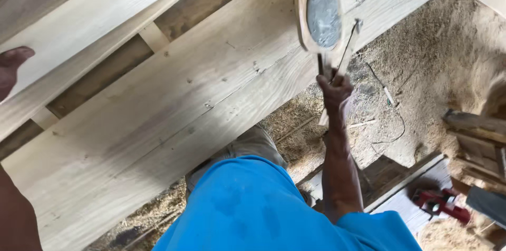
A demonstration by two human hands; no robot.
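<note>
My right hand is stretched out in front of me, shut on the handle of a paddle-shaped wooden tool. The tool has a round grey centre, and a thin metal rod runs down its right side. It is held upright over the edge of a wide pale plank that runs diagonally across the view. My left hand shows only partly at the left edge, resting on a second pale plank. Its fingers are cut off by the frame. My blue shirt fills the bottom centre.
Sawdust and shavings cover the floor on the right, with a thin dark cord lying across them. A red tool lies on a board at lower right. Stacked wood pieces stand at the right edge. Dark gaps with cross battens separate the planks.
</note>
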